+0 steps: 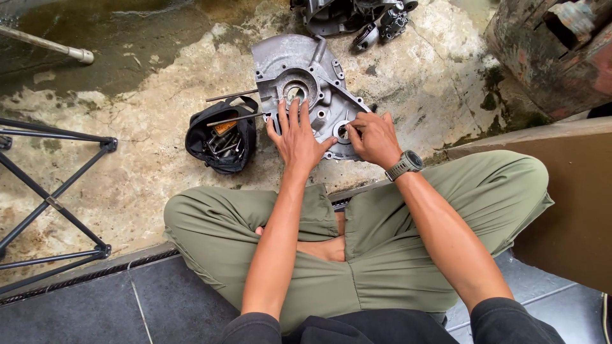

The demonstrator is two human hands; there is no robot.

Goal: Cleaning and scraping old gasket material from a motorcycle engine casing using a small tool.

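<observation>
1. Currently the person sits cross-legged on a dark tiled step, olive trousers, both bare forearms stretched forward and down to the floor ahead.
2. Grey metal engine case cover [305,89] lies flat on the stained concrete floor [146,172], just past the knees.
3. Left hand [296,137]: palm down, fingers spread and straight, pressed flat on the cover's near edge, fingertips just below the large round bore [294,91]. Grip fully open, nothing held; it only bears on the casting.
4. Right hand [375,138]: wrist cocked inward, knuckles up, fingers curled toward the thumb at the smaller round opening [342,132] on the cover's near right side. Grip pinched nearly closed; cannot tell whether a small part sits between the fingertips, too small to resolve.
5. Grey wristwatch [404,164] on the right wrist.
6. Thumbs of the two hands sit near each other, not touching.
7. Black tool pouch [221,137] lies open just left of the cover, with sockets and an orange-handled tool inside; two thin metal rods [233,108] rest across its top, pointing toward the cover.
8. More engine parts [354,19] sit beyond the cover at the top edge.
9. Black folding frame [57,191] stands at far left; worn wooden block [548,57] at top right.
</observation>
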